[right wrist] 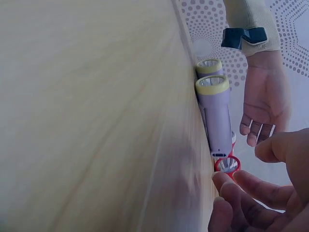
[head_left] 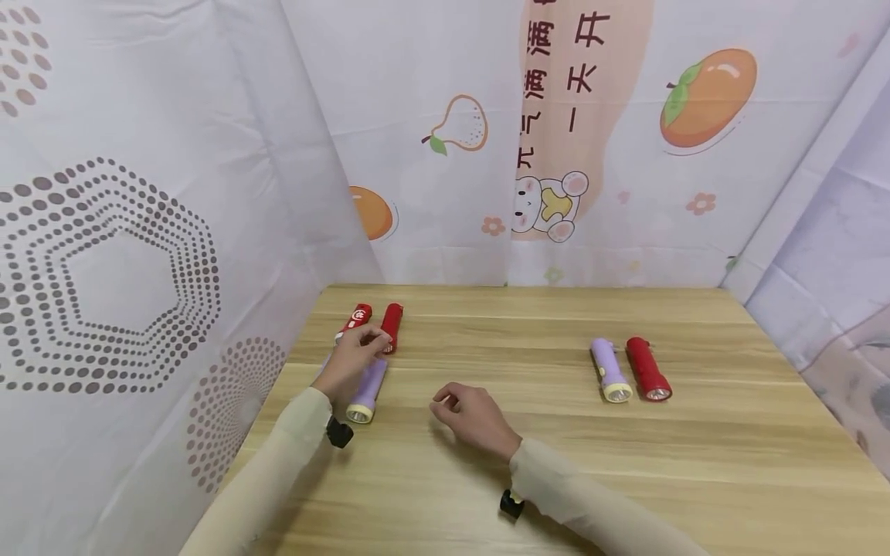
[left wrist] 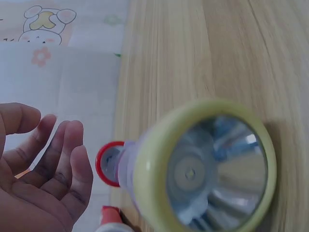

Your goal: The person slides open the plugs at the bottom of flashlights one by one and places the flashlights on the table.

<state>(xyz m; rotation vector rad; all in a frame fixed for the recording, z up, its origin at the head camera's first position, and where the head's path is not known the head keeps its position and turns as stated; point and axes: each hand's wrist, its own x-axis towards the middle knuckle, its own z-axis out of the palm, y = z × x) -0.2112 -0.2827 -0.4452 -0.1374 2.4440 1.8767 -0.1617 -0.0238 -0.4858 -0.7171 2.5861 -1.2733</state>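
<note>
My left hand (head_left: 348,363) hovers over a group of flashlights at the table's left side, its fingers loosely bent with nothing between them. Below it lies a purple flashlight (head_left: 373,381) with a yellow rim, its lens facing me. Just beyond are a plain red flashlight (head_left: 392,318) and a red-and-white flashlight (head_left: 361,313). A second purple flashlight (right wrist: 209,65) shows in the right wrist view; in the head view the left hand mostly hides it. Over the middle of the table, my right hand (head_left: 476,417) has relaxed, curved fingers and holds nothing.
On the right half of the wooden table (head_left: 514,332) lie another purple flashlight (head_left: 608,364) and another red flashlight (head_left: 647,366), side by side. Printed curtains (head_left: 431,262) hang behind the table and along its sides.
</note>
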